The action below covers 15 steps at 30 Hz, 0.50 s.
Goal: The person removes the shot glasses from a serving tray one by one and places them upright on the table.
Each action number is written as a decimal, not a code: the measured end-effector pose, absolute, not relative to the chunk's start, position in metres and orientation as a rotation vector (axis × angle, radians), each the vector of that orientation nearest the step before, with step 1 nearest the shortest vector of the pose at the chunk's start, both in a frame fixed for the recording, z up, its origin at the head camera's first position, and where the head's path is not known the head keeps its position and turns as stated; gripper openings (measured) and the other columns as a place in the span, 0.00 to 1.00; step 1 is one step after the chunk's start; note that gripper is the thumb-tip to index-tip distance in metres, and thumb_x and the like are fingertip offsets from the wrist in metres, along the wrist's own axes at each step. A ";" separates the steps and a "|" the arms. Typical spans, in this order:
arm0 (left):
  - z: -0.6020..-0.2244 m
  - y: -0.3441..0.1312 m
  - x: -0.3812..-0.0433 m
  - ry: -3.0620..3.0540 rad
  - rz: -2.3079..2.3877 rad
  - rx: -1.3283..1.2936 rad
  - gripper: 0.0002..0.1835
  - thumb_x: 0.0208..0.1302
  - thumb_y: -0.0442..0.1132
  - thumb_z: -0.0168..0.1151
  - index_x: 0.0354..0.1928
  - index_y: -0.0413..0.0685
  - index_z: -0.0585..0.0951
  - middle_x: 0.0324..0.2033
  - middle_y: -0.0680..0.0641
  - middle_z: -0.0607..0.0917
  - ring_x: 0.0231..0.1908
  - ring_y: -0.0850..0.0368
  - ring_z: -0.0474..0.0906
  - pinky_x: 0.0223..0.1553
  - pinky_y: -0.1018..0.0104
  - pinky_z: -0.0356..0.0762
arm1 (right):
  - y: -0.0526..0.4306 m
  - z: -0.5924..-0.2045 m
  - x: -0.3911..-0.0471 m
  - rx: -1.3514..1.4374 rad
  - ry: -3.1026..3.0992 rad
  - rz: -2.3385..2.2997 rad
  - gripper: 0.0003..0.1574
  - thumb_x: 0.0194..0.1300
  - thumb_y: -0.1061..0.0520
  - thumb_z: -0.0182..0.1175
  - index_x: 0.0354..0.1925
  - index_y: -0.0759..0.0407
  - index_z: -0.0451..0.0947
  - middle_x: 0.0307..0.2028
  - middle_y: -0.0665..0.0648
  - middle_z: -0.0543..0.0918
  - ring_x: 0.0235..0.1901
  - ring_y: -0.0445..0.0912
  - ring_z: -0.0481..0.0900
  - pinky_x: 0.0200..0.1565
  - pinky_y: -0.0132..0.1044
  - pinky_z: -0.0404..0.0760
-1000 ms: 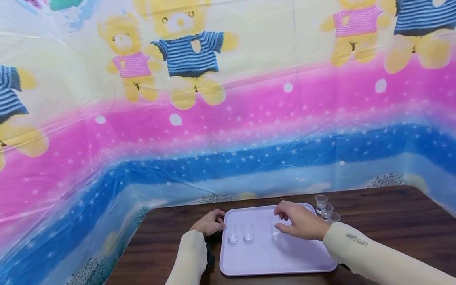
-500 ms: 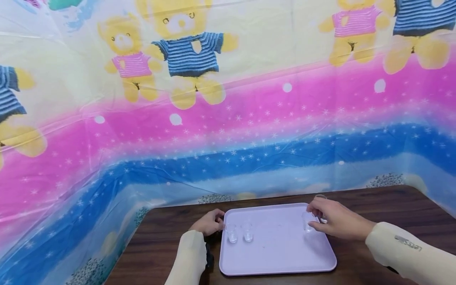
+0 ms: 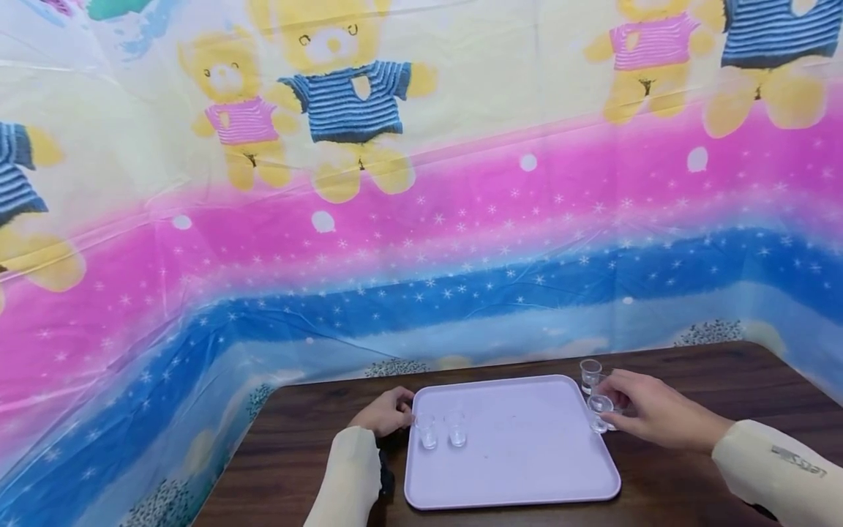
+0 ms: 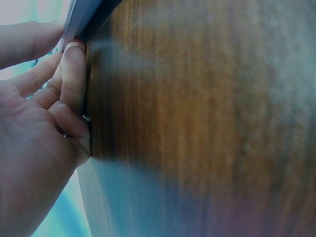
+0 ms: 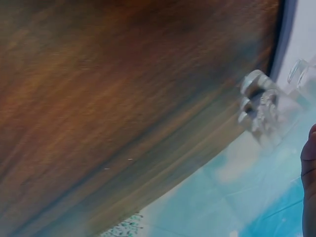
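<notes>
My right hand (image 3: 655, 408) pinches a small clear shot glass (image 3: 598, 416) above the right edge of the lilac tray (image 3: 514, 465). On the far left my left hand (image 3: 383, 413) holds the tray's left rim; in the left wrist view the thumb (image 4: 29, 43) lies on the rim and the curled fingers (image 4: 73, 81) are under it. Two clear shot glasses, a left one (image 3: 429, 435) and a right one (image 3: 457, 432), stand side by side on the tray near that hand. Only a sliver of the right hand (image 5: 309, 180) shows in the right wrist view.
Just beyond the tray's right edge stand more shot glasses (image 3: 590, 375) in a row, partly hidden by my right hand; the right wrist view shows this cluster (image 5: 261, 101) too. The dark wooden table (image 3: 731, 388) meets a printed bear curtain (image 3: 421, 241) at the back.
My right hand has carried the shot glass rightward from above the tray's middle to its right edge, beside the row of glasses. The left hand has stayed on the rim.
</notes>
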<state>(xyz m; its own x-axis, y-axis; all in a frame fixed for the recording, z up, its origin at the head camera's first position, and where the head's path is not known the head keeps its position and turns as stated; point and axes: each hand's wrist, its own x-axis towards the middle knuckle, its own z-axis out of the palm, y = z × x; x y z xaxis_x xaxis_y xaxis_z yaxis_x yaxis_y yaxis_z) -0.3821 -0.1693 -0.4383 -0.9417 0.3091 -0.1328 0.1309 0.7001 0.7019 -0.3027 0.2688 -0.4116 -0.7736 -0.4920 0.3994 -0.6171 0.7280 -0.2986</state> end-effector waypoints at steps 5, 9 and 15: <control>-0.438 -0.170 -0.383 2.666 1.074 0.354 0.21 0.53 0.34 0.56 0.51 0.41 0.67 0.28 0.45 0.73 0.25 0.51 0.71 0.25 0.62 0.67 | 0.280 -0.420 -0.300 0.878 -2.603 0.616 0.13 0.48 0.51 0.63 0.33 0.49 0.72 0.25 0.41 0.69 0.24 0.33 0.67 0.25 0.28 0.69; -0.438 -0.170 -0.384 2.668 1.068 0.355 0.22 0.53 0.34 0.56 0.51 0.41 0.67 0.28 0.45 0.73 0.25 0.51 0.71 0.25 0.62 0.67 | 0.287 -0.429 -0.298 0.827 -2.640 0.602 0.13 0.47 0.48 0.64 0.31 0.48 0.72 0.24 0.41 0.69 0.22 0.33 0.67 0.24 0.28 0.68; -0.439 -0.169 -0.387 2.678 1.060 0.356 0.22 0.52 0.34 0.56 0.51 0.41 0.67 0.28 0.45 0.73 0.24 0.53 0.70 0.25 0.62 0.67 | 0.293 -0.436 -0.298 0.710 -2.687 0.580 0.14 0.45 0.46 0.65 0.29 0.47 0.72 0.22 0.40 0.68 0.21 0.33 0.66 0.23 0.28 0.67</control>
